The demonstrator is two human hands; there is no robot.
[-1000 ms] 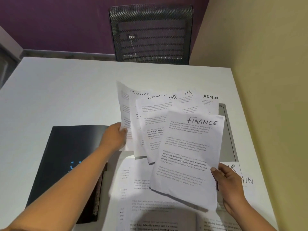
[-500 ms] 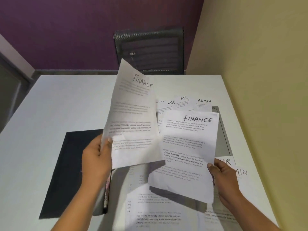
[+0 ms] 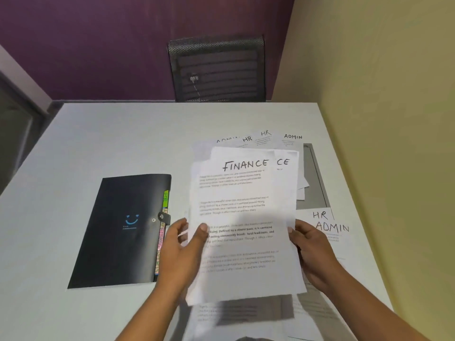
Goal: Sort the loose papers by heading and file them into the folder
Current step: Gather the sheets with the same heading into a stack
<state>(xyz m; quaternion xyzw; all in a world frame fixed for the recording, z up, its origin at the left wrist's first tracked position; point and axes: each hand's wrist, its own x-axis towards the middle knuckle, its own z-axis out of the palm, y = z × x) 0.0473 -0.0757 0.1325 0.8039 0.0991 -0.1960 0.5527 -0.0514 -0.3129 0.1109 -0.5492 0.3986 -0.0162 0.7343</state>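
Two hands hold a pair of FINANCE sheets (image 3: 243,205) above a white table (image 3: 123,139). The left hand (image 3: 182,249) pinches the left edge, thumb on the printed face, and the right hand (image 3: 312,252) pinches the right edge likewise (the fingers behind the paper are mostly hidden from me). The sheets sit nearly squared, one peeking out at top right, with their long axis running away from me and the headings at the far end. The black folder (image 3: 123,230) lies closed on the table to the left, just beside the left hand, which I judge the nearer one for opening it. Its long axis also runs away from me, far end leaning right. The snap clasp (image 3: 164,217) and coloured tabs (image 3: 166,199) are on the edge facing the sheets. Loose HR and ADMIN pages (image 3: 266,139) lie fanned beyond the hands, with more headed pages (image 3: 330,225) beside the right hand.
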